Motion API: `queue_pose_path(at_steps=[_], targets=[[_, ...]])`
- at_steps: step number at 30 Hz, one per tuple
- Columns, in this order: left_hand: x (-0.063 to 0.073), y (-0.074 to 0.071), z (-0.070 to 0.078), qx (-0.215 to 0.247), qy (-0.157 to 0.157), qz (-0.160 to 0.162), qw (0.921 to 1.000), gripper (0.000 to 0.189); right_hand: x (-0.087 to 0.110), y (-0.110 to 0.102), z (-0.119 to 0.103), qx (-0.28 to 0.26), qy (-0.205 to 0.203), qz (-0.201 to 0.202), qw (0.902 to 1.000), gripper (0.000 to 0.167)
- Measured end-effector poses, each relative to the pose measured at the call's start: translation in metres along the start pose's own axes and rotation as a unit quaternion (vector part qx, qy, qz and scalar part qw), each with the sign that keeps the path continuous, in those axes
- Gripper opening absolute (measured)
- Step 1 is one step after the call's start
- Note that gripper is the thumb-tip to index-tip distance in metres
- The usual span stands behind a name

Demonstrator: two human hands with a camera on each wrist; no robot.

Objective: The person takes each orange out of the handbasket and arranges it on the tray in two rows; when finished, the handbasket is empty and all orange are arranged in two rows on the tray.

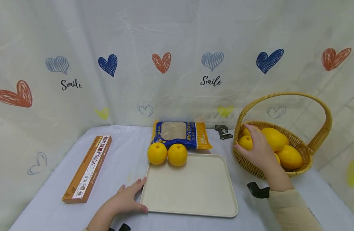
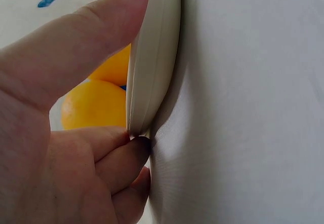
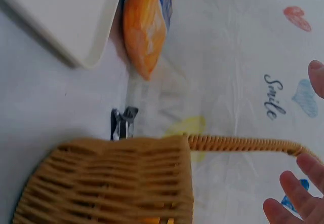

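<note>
The left grip, unclenched, touches the left edge of the tray; two oranges sit ahead. The right grip, released, hovers above the basket of yellow fruit. Picking fruit seems underway; next, fingers should close around one.

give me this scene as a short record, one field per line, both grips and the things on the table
left grip: touching the left edge of the cream rectangular tray
right grip: fingers spread over the tan woven basket, nothing visibly held
on tray: two round yellow-orange fruits, far left corner
in basket: several yellow fruits
behind tray: blue-and-yellow plastic bag
left of tray: long brown-and-white cardboard box marked PASTA
between bag and basket: small black wrapped packet
</note>
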State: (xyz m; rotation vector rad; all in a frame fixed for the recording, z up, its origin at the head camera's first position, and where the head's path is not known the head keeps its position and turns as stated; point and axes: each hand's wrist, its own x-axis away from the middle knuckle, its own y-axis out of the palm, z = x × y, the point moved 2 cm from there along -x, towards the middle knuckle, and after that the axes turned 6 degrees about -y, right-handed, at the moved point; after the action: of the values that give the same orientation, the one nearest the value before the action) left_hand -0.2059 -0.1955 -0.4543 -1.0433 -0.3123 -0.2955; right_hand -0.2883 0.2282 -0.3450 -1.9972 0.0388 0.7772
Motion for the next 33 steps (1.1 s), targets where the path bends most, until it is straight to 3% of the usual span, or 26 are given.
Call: queue_pose_path(at_steps=[5,11,17,27,33], targets=[[0.000,0.000,0.000,0.000,-0.002,0.002,1.0000,0.110,0.007,-0.013,0.023,-0.009,0.008,0.022,0.9997,0.080],[0.002,-0.001,0.002,0.007,0.002,-0.001,1.0000,0.109,0.015,-0.020,0.051,0.028,0.021,0.048,0.9982,0.083],[0.002,-0.002,0.003,0.005,0.004,-0.001,1.0000,0.109,0.024,-0.019,0.072,0.036,0.075,0.009,0.9964,0.084],[0.000,0.001,0.000,-0.002,0.002,0.000,1.0000,0.110,0.029,-0.020,0.091,0.070,0.102,-0.019,0.9922,0.084],[0.000,0.001,0.001,-0.003,0.002,0.002,1.0000,0.110,0.030,-0.021,0.098,0.070,0.145,-0.047,0.9858,0.081]])
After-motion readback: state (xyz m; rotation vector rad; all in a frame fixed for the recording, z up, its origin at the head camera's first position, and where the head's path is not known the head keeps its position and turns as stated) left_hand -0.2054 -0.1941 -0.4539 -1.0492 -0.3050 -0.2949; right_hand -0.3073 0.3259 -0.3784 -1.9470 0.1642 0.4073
